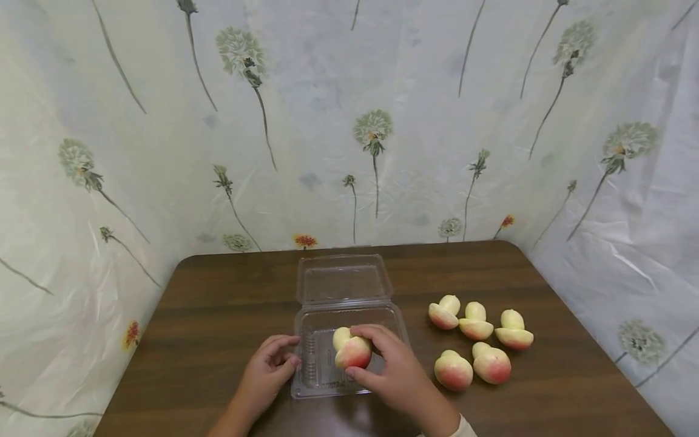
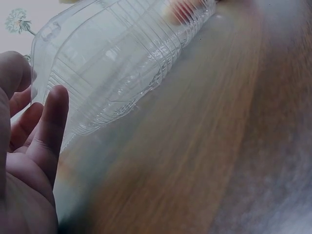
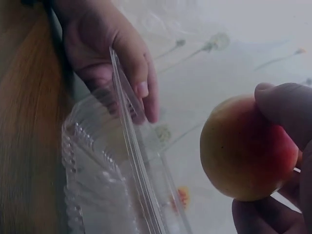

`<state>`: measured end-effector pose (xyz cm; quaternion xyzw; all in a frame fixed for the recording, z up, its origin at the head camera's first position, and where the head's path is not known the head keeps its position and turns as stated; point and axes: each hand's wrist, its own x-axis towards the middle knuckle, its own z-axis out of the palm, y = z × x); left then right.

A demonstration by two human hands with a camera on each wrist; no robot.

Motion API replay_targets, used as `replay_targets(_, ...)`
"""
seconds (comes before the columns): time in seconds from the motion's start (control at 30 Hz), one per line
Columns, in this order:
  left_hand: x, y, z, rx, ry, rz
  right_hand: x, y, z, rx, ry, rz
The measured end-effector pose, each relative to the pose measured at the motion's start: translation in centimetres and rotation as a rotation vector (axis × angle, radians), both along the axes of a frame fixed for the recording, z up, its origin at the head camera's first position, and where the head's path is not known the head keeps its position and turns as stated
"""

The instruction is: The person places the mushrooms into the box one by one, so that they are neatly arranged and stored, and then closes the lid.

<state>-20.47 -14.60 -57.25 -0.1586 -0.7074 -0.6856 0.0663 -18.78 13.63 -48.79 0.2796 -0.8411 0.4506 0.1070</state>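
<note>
My right hand holds a mushroom-shaped piece, pale yellow with a red blush, between thumb and fingers above the clear plastic clamshell box. The right wrist view shows the rounded cap of this piece close up, apart from the box. At the box's left rim is my left hand. In the left wrist view its thumb and fingers lie on either side of the rim of the box. The box stands open, its lid folded back away from me.
Right of the box several similar mushroom-shaped pieces rest on the dark wooden table. Three form a back row, one of them a piece in the middle; two, including a redder piece, lie nearer. A flower-patterned curtain hangs behind.
</note>
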Motion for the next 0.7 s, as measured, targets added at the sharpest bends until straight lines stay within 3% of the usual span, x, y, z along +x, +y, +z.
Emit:
replay_targets(0.43, 0.2, -0.1, 0.2, -0.016, -0.018, 0.022, -0.6, -2.7, -0.7, 0.112, -0.085, 0.021)
replay_targets(0.7, 0.2, 0.0, 0.4, -0.028, -0.021, 0.019, -1.1, -3.6, -1.3, 0.181, -0.056, 0.036)
